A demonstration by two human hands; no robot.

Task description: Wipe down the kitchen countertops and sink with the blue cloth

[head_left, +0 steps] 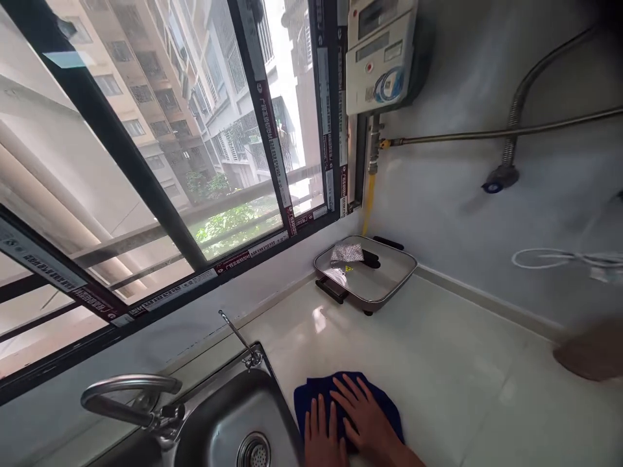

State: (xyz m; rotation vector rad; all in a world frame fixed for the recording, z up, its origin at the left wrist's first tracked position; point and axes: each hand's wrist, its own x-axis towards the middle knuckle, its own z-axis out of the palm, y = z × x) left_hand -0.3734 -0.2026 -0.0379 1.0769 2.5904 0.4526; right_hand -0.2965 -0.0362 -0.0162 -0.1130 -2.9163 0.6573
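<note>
A dark blue cloth (387, 405) is spread on the pale, glossy countertop (452, 370), just right of the sink. On its left part lies my left hand (322, 431), palm down with the fingers stretched forward. My right hand (363, 415) rests flat on the cloth too, its fingers spread and pointing up and left. The two hands are side by side, close together at the thumbs. The cloth's near edge is hidden beneath them.
A steel sink (228, 389) with a curved faucet (131, 389) stands at the left. In the back corner sits an electric pan (384, 275) with a glass lid. A gas meter (379, 65) and metal pipes are on the wall. A brown round object (591, 350) is at right.
</note>
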